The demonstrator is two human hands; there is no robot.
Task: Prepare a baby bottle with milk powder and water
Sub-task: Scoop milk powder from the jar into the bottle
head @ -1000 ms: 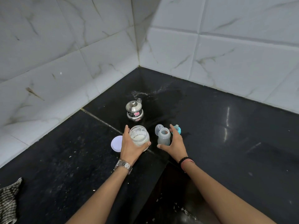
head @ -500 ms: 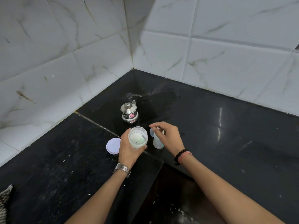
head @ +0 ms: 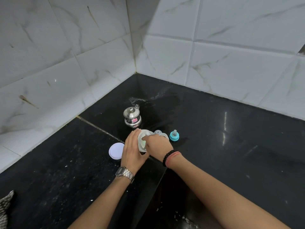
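On the black counter (head: 231,146) nearest me, my left hand (head: 132,152) grips the powder jar (head: 143,139); my right hand (head: 157,143) reaches fingers inside it, grip unclear. Beyond: baby bottle (head: 163,136), teal nipple ring (head: 174,136), then a steel pot (head: 132,116), its pink label unreadable.

A black polished stone counter (head: 231,138) fills the lower frame, meeting white marbled wall tiles in a corner at upper centre. Directly on it, near the middle, stand a small lidded steel pot (head: 132,116), a white round lid (head: 116,151) to the lower left, and a teal bottle collar (head: 174,136) to the right. White specks dot the left slab.
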